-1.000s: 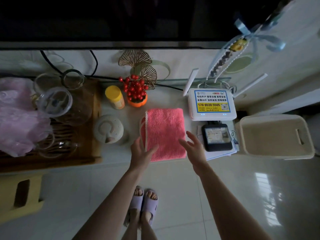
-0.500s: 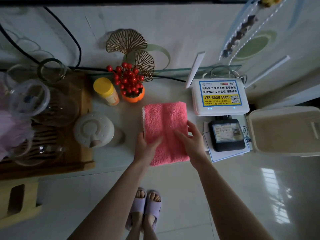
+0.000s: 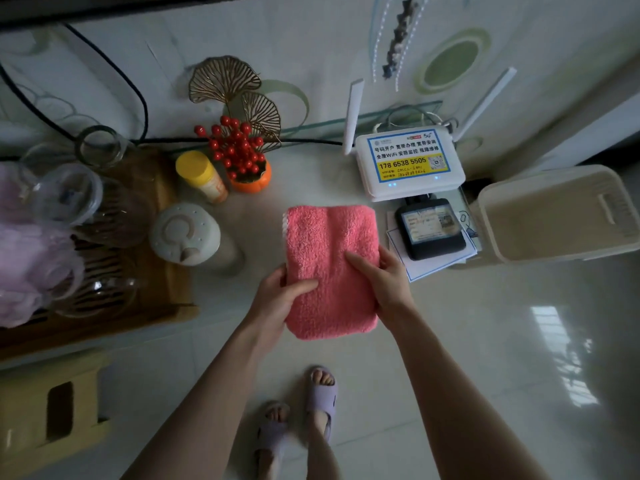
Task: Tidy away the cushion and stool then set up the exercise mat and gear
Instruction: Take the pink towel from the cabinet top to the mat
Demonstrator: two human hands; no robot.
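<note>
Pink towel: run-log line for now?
left hand: grips pink towel | right hand: grips pink towel | pink towel: folded, near end past counter edge

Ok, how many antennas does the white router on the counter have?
2. The left antenna stands upright at the router's back left corner; the right antenna slants outward from its back right. No others show.

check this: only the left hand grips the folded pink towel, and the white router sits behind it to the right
Not only the left: in the head view the left hand and the right hand both grip the folded pink towel at its near end. The white router does sit behind it to the right.
</note>
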